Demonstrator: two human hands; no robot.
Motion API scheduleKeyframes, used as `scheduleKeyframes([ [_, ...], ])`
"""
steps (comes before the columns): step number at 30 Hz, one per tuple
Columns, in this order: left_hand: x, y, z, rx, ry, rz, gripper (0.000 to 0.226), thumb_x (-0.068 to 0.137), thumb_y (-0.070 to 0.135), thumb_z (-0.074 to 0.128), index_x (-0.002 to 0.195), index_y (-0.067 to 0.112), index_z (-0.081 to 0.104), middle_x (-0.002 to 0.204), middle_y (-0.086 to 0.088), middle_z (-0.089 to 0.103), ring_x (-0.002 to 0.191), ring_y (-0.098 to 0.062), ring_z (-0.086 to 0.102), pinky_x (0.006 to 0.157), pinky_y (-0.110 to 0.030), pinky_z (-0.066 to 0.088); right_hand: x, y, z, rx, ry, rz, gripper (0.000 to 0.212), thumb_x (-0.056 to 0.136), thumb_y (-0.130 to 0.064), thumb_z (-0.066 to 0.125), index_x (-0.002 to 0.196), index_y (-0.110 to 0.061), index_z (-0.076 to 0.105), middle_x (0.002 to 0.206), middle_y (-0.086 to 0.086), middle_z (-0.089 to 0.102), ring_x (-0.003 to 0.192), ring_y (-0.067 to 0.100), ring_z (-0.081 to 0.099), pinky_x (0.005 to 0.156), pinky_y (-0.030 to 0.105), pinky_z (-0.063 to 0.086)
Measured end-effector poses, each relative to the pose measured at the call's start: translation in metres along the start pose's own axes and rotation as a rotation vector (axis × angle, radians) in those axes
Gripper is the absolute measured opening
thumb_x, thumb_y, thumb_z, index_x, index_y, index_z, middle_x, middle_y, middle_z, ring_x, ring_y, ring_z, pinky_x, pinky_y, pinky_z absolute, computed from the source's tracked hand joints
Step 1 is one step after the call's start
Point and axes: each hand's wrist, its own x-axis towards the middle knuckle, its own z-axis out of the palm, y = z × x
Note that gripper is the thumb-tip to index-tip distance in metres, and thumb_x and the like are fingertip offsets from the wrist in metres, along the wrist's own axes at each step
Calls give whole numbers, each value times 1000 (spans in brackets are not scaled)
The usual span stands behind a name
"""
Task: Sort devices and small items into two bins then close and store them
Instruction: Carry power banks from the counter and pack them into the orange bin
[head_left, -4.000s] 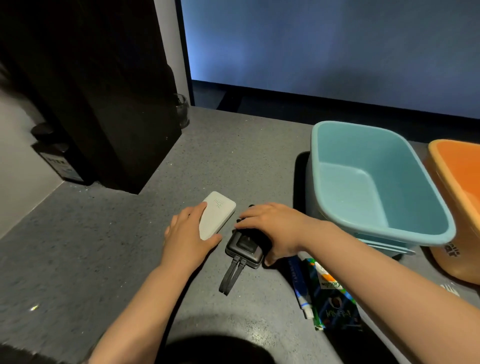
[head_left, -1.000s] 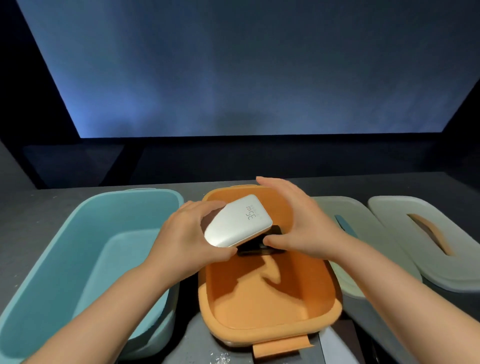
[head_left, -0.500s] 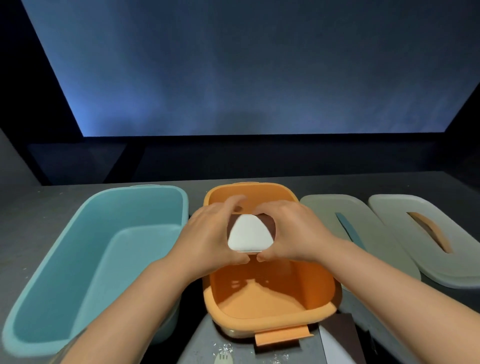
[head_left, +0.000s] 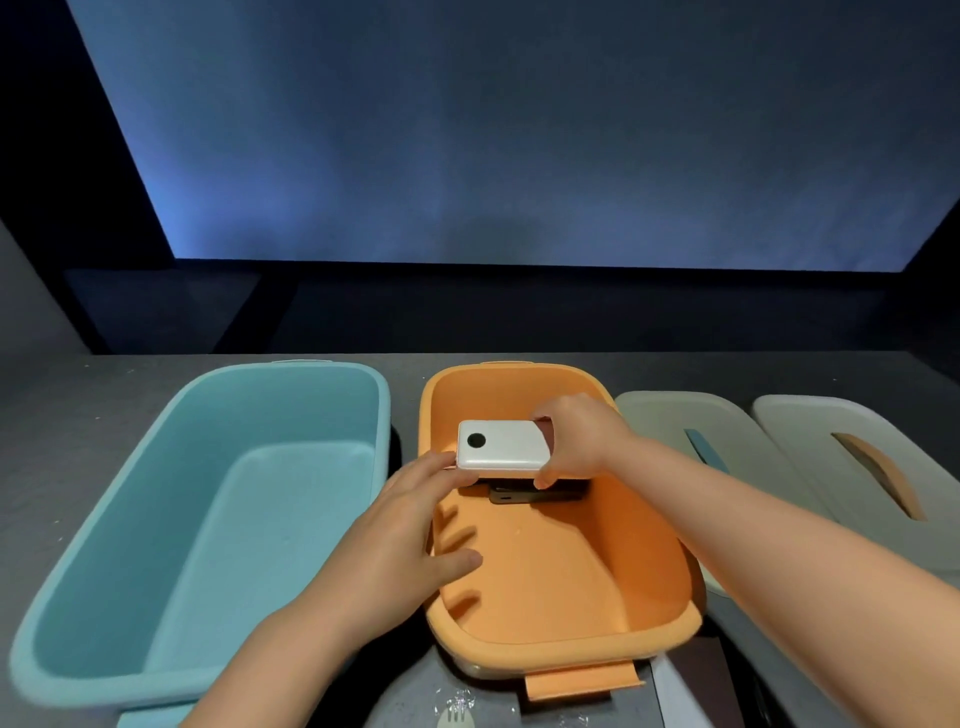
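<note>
Dim blue light fills the wall behind a grey counter (head_left: 78, 415), where the sorting looks barely begun. At far left the teal bin (head_left: 218, 499) stands open, and nothing shows inside it. Next to it the orange bin (head_left: 561, 582) is also open; a dark device (head_left: 535, 496) lies on its floor toward the far end, so at least one device seems to be sorted. The left hand (head_left: 400, 540) reaches over the orange bin's near-left rim with its fingers spread and mostly straight, fingertips touching the left end of the white power bank (head_left: 503, 446) but not wrapped round it. That power bank is held level over the far part of the orange bin, above the dark device and not yet resting on anything. The right hand (head_left: 582, 441) curls round its right end, thumb beneath and fingers over the top, and seems to carry most of the weight. Right of the bin lie two pale lids, the lid with the blue slot (head_left: 675, 421) and then the lid with the orange slot (head_left: 852, 447), both off. At the bottom edge a small plastic fork (head_left: 455, 718) still waits on the counter. Releasing the power bank, filling the teal bin, closing both and storing them all appear to remain.
</note>
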Motion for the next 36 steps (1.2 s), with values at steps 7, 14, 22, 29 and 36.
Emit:
scheduleKeyframes([
  [7, -1, -2, 3, 48, 32, 14, 66, 75, 41, 74, 131, 43, 41, 137, 38, 16, 135, 11, 11, 107, -15, 20, 11, 6, 14, -17, -87, 44, 76, 59, -40, 87, 127, -23, 55, 111, -2, 64, 94, 20, 58, 70, 26, 49],
  [14, -1, 1, 4, 52, 58, 1, 59, 76, 39, 73, 126, 46, 44, 141, 33, 23, 135, 10, 14, 105, -18, 25, 2, 7, 22, -64, 20, 16, 54, 73, -28, 79, 122, -24, 56, 113, -3, 60, 96, 19, 57, 73, 28, 50],
  [22, -13, 29, 1, -12, 150, -33, 41, 80, 32, 71, 118, 37, 56, 138, 20, 40, 129, -1, 35, 107, -31, 34, -59, -15, 3, 135, 202, 117, 45, 86, -37, 65, 128, -25, 53, 122, -3, 61, 105, 20, 58, 78, 34, 52],
  [29, -36, 69, 19, -54, 278, 61, 26, 85, 29, 66, 110, 34, 62, 121, 24, 50, 115, 3, 44, 95, -22, 35, -169, -36, -6, 189, 359, 170, 45, 84, -33, 61, 128, -29, 54, 125, -8, 59, 113, 15, 53, 84, 34, 48],
  [36, -50, 105, 57, -60, 67, 313, 29, 84, 30, 66, 112, 31, 62, 128, 15, 53, 123, -4, 43, 99, -24, 34, -278, -47, 14, 205, 544, 465, 41, 90, -36, 54, 129, -26, 52, 129, -9, 55, 122, 13, 41, 94, 29, 36],
])
